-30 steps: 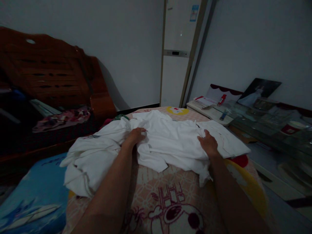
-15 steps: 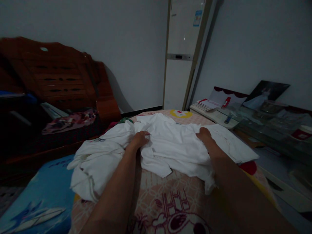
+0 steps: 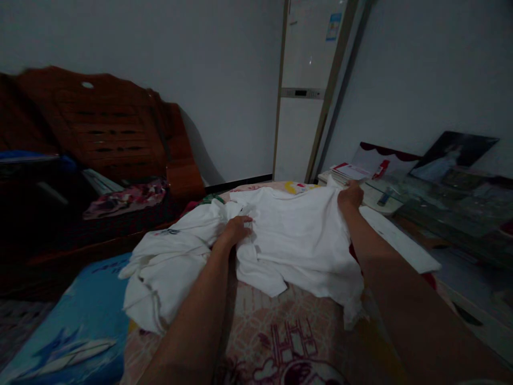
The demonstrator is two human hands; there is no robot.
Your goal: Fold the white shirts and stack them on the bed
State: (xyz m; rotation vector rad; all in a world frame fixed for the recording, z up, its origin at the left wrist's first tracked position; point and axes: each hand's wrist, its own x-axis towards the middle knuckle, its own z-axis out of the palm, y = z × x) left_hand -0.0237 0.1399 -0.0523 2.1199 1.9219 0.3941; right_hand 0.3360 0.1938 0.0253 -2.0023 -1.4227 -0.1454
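A white shirt (image 3: 296,224), its fabric wrinkled, spreads over the patterned cloth in front of me. My right hand (image 3: 351,197) is closed on its far right part and holds that side raised and stretched. At the shirt's left side, my left hand (image 3: 237,230) grips the fabric, fingers curled into it. Left of that hand lies a heap of white clothes (image 3: 172,267) with a small dark mark on it. A flat, folded white garment (image 3: 396,240) sits to the right, partly behind my right forearm.
The patterned cloth (image 3: 256,310) covers the surface under the clothes. A blue printed cushion (image 3: 80,326) is at the left, before a wooden bench (image 3: 108,128). On the right stands a glass shelf (image 3: 433,198) with papers and a photo. A tall white cabinet unit (image 3: 298,128) stands behind.
My right hand has moved up, away from me and slightly right, pulling the shirt's right side taut and higher. My left hand stays at the shirt's left side. The view has shifted slightly left.
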